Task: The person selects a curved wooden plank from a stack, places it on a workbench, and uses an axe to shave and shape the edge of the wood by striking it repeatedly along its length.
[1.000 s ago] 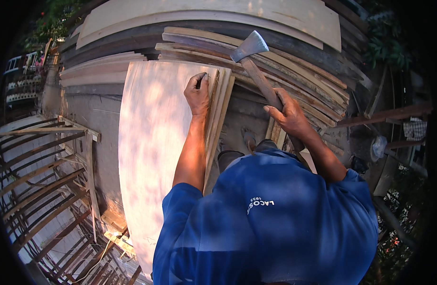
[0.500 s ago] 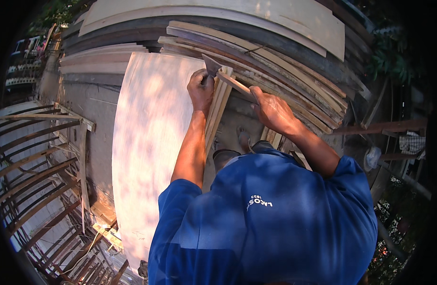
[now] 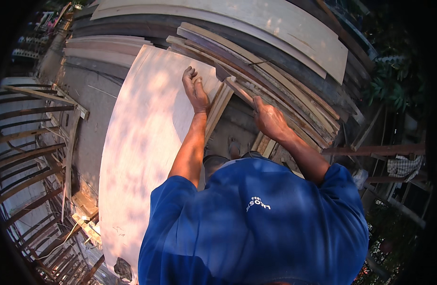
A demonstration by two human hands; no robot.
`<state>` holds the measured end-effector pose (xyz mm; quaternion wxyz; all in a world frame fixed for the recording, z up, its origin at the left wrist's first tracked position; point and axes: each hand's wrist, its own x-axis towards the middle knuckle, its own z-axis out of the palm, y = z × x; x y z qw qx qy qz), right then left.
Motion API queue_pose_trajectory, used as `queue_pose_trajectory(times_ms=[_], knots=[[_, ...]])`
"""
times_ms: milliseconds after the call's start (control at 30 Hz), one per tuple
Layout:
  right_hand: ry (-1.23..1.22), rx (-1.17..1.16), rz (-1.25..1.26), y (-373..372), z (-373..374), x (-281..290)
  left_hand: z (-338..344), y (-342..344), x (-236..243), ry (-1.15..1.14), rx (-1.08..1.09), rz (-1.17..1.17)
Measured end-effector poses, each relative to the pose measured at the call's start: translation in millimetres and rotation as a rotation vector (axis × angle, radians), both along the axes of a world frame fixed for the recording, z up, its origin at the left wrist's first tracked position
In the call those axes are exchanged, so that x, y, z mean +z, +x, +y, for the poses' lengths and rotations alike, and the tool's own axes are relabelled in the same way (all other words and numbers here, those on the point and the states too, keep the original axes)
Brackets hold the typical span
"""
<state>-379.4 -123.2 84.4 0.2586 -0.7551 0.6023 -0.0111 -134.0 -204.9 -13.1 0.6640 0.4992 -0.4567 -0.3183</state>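
Note:
A hatchet (image 3: 241,91) with a wide dark metal head and a wooden handle is in my right hand (image 3: 271,118), fingers wrapped round the handle. Its head is over the far right corner of a pale plywood panel (image 3: 142,114). Just left of the head, my left hand (image 3: 195,90) is raised by the panel's right side, fingers loosely curled and apart, with nothing visible in them. Under the panel's right edge run light wooden strips (image 3: 219,110). Whatever lies right beneath the hatchet head is hidden.
Long boards (image 3: 261,71) are stacked beyond the panel, with a large plywood sheet (image 3: 275,28) farther back. A slatted wooden frame (image 3: 33,152) stands at left. A dark lump (image 3: 123,269) lies on the panel's near end. My feet are beside the panel.
My left hand has gone from a closed grip beside the hatchet head to loosely curled fingers, slightly left of it. The hatchet has shifted a little right and nearer. The whole view has tilted slightly.

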Motion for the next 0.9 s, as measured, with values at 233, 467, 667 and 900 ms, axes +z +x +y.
queue_pose_trajectory(times_ms=[233, 467, 667, 900], knots=[[-0.641, -0.270, -0.820, 33.8, -3.7, 72.5, 4.5, 3.5, 7.6, 0.004, 0.112, -0.035], [-0.268, -0.004, -0.233, -11.6, -7.0, -27.1, 6.2, 0.4, 8.3, -0.005, 0.069, 0.067], [-0.876, -0.168, -0.784, 25.9, -12.0, 16.4, 6.3, 2.9, 9.2, 0.010, 0.140, 0.054], [-0.249, 0.059, -0.339, 17.9, -5.5, 6.2, -6.2, 13.1, -25.2, -0.030, 0.128, 0.132]])
